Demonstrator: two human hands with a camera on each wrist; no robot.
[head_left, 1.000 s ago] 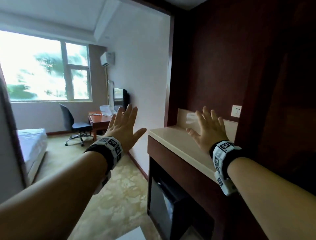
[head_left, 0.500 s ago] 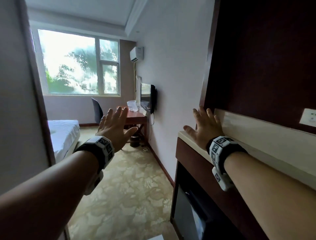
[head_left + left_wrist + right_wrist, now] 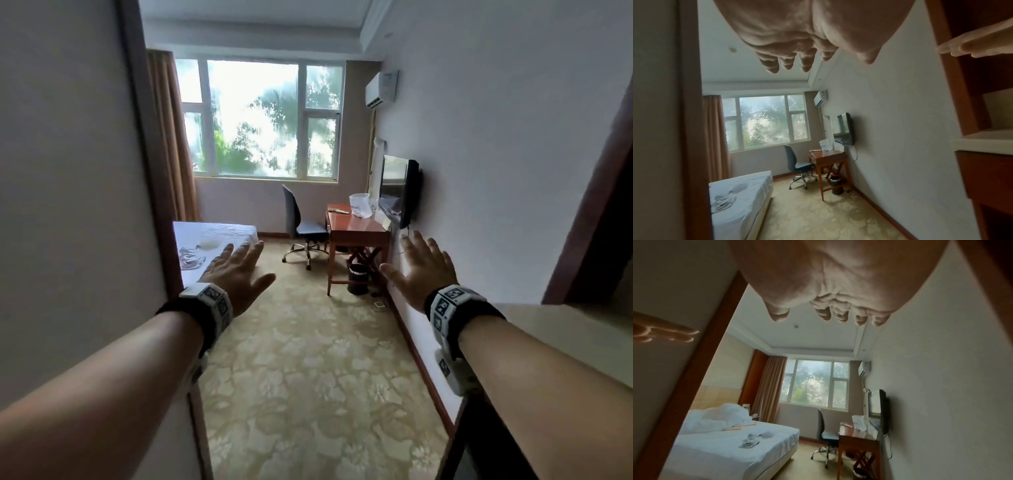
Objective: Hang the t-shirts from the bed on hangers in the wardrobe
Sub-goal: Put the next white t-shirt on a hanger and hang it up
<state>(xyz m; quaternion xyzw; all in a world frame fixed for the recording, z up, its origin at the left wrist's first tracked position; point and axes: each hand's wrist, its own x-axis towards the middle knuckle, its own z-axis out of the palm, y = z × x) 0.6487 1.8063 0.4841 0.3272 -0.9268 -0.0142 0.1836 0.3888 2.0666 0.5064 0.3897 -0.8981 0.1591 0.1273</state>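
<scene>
On the bed [image 3: 731, 449], across the room from the person, lies a small crumpled heap of grey-and-white cloth [image 3: 750, 441], which I judge to be the t-shirts, on the white sheet partway along the mattress. Just beyond the heap, toward the window end of the bed, sits a pale rounded piece [image 3: 767, 434], perhaps another garment; it is too small to tell. At the head of the bed a white duvet [image 3: 715, 418] is bunched up, with what may be light wooden hangers [image 3: 740, 427] beside it, though that is unclear.

Past the foot of the bed stand a grey swivel chair [image 3: 301, 219] and a wooden desk [image 3: 356, 233] beneath a wall-mounted television [image 3: 399, 190], with a wide window [image 3: 260, 118] behind them.

Both hands are raised in front of the person, far from the bed and holding nothing. The left hand [image 3: 236, 270] has its fingers [image 3: 774, 65] straight and slightly spread. The right hand [image 3: 423, 267] is the same, fingers [image 3: 840, 314] apart and empty, above the near edge of a pale counter [image 3: 561, 329].

Judged from this, the task has barely begun: no shirt is picked up, none is on a hanger, and the wardrobe is not in view. Walking to the bed comes first.
</scene>
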